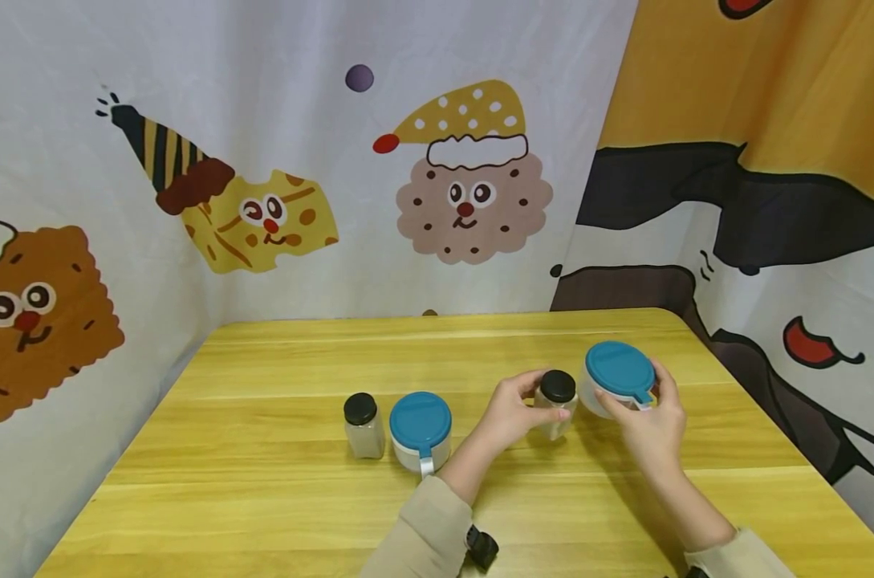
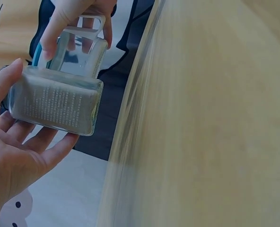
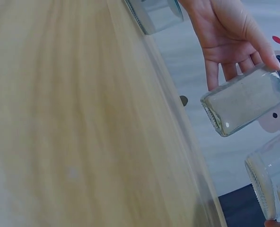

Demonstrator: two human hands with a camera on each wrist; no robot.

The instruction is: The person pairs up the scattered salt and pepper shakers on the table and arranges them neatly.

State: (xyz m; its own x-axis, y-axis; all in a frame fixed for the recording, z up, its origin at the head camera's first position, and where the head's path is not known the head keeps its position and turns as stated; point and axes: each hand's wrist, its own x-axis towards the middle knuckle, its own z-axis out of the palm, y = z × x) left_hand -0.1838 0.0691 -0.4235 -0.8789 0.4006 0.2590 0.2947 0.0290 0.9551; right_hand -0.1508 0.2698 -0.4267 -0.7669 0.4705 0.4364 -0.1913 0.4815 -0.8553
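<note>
My left hand [image 1: 510, 411] grips a small square-sided glass jar [image 1: 556, 393] with a black lid, thumb on one side and fingers on the other. Small print covers one face of this jar [image 2: 55, 101] in the left wrist view, and pale contents show through the glass. Just to its right, my right hand [image 1: 656, 421] holds a round clear canister [image 1: 619, 371] with a blue lid and a side handle, fingers spread around its body. Both containers are held upright, side by side, over the right part of the table. The right wrist view shows the canister [image 3: 265, 177] only partly.
Left of my hands, a second black-lidded jar [image 1: 364, 429] stands beside a second blue-lidded canister [image 1: 420, 429] on the wooden table [image 1: 263, 514]. A printed curtain [image 1: 285, 64] hangs behind the table and along its sides.
</note>
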